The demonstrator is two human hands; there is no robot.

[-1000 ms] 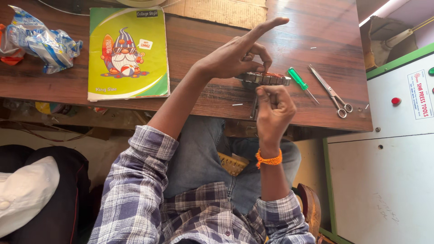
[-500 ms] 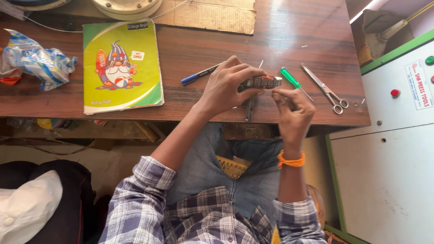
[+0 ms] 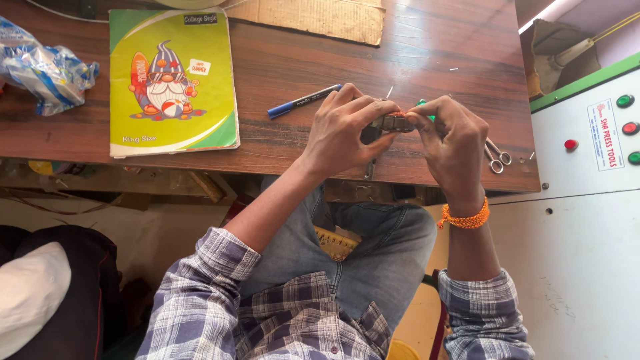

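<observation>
Yellow-green notebook [image 3: 173, 80] (cartoon cover), blue pen [image 3: 303, 101], orange wristband [image 3: 465, 218], plaid blue-white shirt [image 3: 267, 320].

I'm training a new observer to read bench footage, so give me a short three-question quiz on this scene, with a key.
1. True or false: both the left hand and the right hand grip the small dark metal part.
2. Which thing lies nearest the left hand on the wooden table? A) the blue pen B) the notebook C) the crumpled plastic bag
3. Fill in: the orange bracelet sits on the ____ wrist.

Key: 1 true; 2 A; 3 right.
</observation>
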